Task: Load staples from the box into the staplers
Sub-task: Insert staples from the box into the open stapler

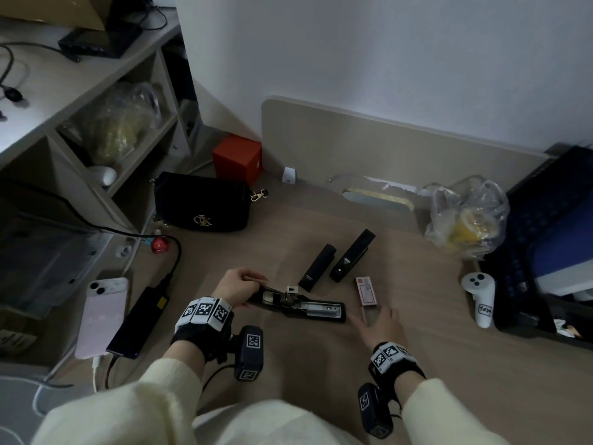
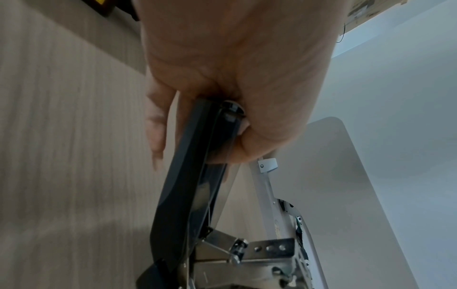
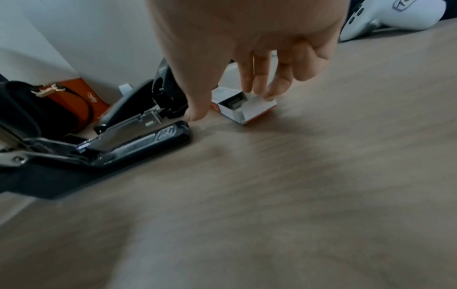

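An open black stapler (image 1: 301, 306) lies on the wooden table (image 1: 321, 380), its metal staple channel (image 1: 316, 307) exposed. My left hand (image 1: 244, 285) grips the raised black lid (image 2: 193, 185) at its rear end, thumb on one side and fingers on the other. A small pink-and-white staple box (image 1: 365, 291) lies just right of the stapler, its near end open (image 3: 245, 109). My right hand (image 1: 378, 319) is spread over the box, with straight fingers (image 3: 257, 84) reaching its top; it holds nothing. Two shut black staplers (image 1: 317, 267) (image 1: 352, 255) lie behind.
A black handbag (image 1: 202, 203) and a red box (image 1: 237, 159) stand at the back left. A phone (image 1: 101, 316) and a black power bank (image 1: 138, 319) lie left. A white controller (image 1: 479, 293), a plastic bag (image 1: 468, 216) and a dark keyboard (image 1: 545, 252) crowd the right.
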The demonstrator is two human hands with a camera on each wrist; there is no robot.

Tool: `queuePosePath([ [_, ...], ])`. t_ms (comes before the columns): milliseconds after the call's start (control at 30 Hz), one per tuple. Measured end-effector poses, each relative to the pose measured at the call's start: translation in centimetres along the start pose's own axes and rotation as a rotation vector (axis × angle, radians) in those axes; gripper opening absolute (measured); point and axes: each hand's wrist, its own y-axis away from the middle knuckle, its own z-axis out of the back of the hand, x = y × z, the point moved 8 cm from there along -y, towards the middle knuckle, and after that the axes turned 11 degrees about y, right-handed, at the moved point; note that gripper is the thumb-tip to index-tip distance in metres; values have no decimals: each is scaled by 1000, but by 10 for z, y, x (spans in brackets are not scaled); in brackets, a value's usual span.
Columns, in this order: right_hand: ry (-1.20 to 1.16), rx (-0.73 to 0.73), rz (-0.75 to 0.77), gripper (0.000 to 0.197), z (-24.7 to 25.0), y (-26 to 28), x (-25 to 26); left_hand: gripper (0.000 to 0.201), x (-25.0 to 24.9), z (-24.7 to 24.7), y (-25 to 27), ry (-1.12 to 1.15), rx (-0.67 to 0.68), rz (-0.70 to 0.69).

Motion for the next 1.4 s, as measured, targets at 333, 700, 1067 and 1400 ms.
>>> queuePosePath([
  [333, -107, -27, -51, 50, -15, -1, -2, 32, 1, 0, -2, -23, 1, 0],
  [700, -440, -205, -70, 49, -11, 9, -10, 31, 3, 0, -6, -14, -2, 0],
  [1067, -661, -437, 27, 36, 15, 18, -5, 31, 4, 0, -8, -23, 0, -11],
  [1400, -811, -536, 38, 35, 44, 19, 7, 29, 5, -1, -6, -13, 43, -8],
])
